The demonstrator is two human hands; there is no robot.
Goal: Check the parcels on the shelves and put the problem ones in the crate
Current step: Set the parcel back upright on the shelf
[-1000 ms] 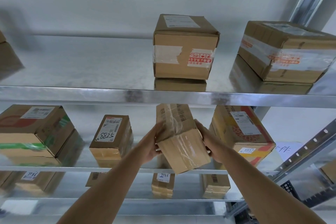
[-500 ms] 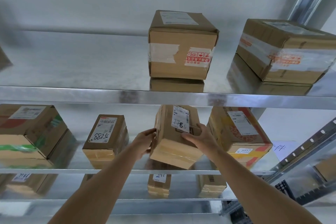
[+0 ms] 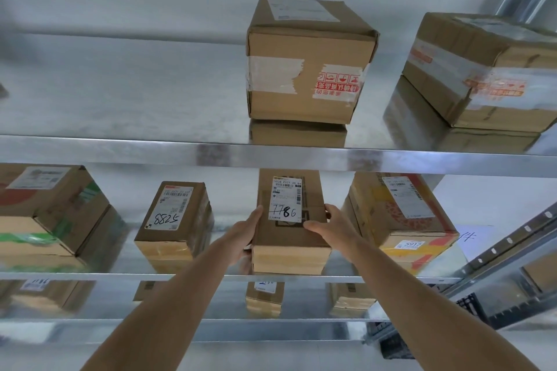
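Observation:
A small brown parcel [image 3: 289, 238] with a white label marked 7786 stands on the middle shelf [image 3: 211, 277]. My left hand [image 3: 245, 235] holds its left side and my right hand [image 3: 328, 227] grips its right side, thumb across the top. To its left stands a parcel marked 5788 [image 3: 173, 226]. On its right is a yellow and red printed parcel [image 3: 401, 220] marked 5917. A black crate [image 3: 470, 310] shows partly at the lower right behind the shelf post.
On the top shelf [image 3: 271, 153] stand a taped cube box [image 3: 307, 60] and a wider taped box [image 3: 482, 72] at the right. A large box with green tape [image 3: 45, 211] fills the middle shelf's left end. Several small parcels sit on the lower shelf.
The parcel was tilted in my hands in front of the shelf a second ago. It has since been turned upright and set down on the middle shelf, label facing up.

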